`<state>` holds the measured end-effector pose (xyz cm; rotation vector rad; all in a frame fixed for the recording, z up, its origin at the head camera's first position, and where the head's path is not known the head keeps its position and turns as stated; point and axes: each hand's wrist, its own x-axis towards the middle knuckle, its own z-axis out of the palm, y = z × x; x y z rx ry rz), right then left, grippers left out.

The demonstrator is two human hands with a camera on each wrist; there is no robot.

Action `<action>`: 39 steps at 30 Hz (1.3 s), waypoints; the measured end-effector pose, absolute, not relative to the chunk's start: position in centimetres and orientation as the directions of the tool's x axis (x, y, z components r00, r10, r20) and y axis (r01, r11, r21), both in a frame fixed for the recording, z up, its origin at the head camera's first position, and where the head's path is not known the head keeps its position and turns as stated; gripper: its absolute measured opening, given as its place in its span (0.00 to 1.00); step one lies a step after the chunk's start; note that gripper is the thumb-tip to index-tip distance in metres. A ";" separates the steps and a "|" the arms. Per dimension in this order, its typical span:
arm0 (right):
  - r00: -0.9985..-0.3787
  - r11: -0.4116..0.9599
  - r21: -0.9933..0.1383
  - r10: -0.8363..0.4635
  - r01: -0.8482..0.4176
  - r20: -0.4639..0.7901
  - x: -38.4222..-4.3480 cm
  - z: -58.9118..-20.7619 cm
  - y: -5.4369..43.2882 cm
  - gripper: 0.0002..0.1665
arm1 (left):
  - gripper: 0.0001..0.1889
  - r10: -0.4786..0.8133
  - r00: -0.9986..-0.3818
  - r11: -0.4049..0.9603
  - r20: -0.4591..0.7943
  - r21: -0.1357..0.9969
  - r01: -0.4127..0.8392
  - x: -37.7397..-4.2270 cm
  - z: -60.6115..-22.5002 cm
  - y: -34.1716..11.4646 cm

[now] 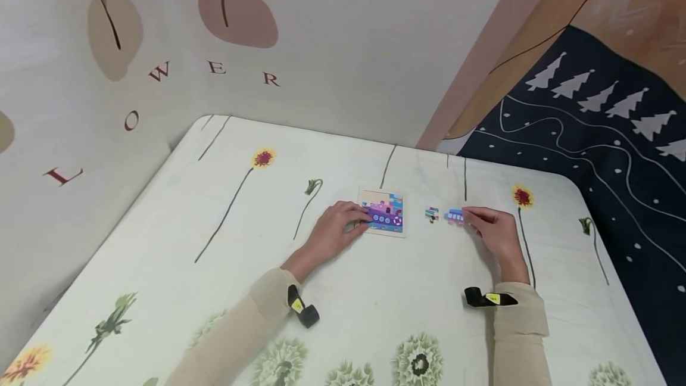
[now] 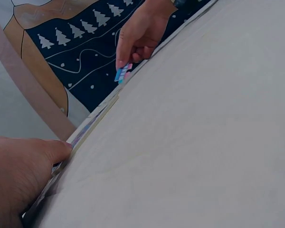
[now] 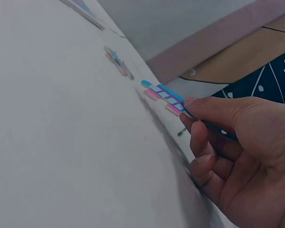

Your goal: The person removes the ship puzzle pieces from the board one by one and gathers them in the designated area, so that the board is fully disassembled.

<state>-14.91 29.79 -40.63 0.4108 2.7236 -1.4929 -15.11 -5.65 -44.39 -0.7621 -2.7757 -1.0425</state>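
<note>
A square jigsaw puzzle board [image 1: 393, 233] with a purple and pink ship picture lies on the table. My left hand [image 1: 337, 225] holds its left side, the thumb near the lower part and the fingers reaching over the edge; their undersides are hidden. To the right, my right hand [image 3: 242, 147] pinches a puzzle piece [image 3: 164, 97] between thumb and index finger. This piece is blue and purple with pale windows and pink tabs, and it is raised off the table in the right wrist view. Another puzzle piece [image 1: 432, 214] lies between the board and the right hand.
The table [image 1: 343, 302] has a white cloth printed with flowers. Behind it hangs a pale printed wall cloth [image 1: 348, 76], and a dark one with white trees [image 1: 616, 153] is at the right. Each wrist bears a small black camera [image 1: 305, 308].
</note>
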 end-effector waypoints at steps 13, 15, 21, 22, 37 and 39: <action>-0.965 0.587 -0.780 0.247 0.217 -0.082 -15.1 -42.1 30.1 0.17 | 0.13 0.435 -0.870 0.640 0.232 0.600 0.480 -15.0 -44.3 -5.5; -0.966 0.592 -0.775 0.243 0.220 -0.089 -15.1 -42.1 30.1 0.17 | 0.13 0.435 -0.869 0.642 0.235 0.596 0.483 -15.0 -44.3 -5.5; -0.969 0.599 -0.772 0.232 0.215 -0.090 -15.4 -42.0 30.0 0.18 | 0.13 0.431 -0.869 0.637 0.242 0.600 0.483 -15.1 -44.1 -5.6; -0.970 0.604 -0.770 0.228 0.208 -0.083 -15.5 -42.0 30.0 0.18 | 0.13 0.431 -0.870 0.638 0.239 0.602 0.481 -15.1 -44.1 -5.6; -0.970 0.612 -0.773 0.244 0.167 -0.017 -15.6 -42.5 29.5 0.17 | 0.13 0.427 -0.875 0.643 0.227 0.605 0.470 -15.1 -44.4 -5.7; -0.969 0.611 -0.773 0.246 0.168 -0.016 -15.6 -42.6 29.5 0.16 | 0.13 0.428 -0.875 0.641 0.227 0.606 0.471 -15.1 -44.4 -5.7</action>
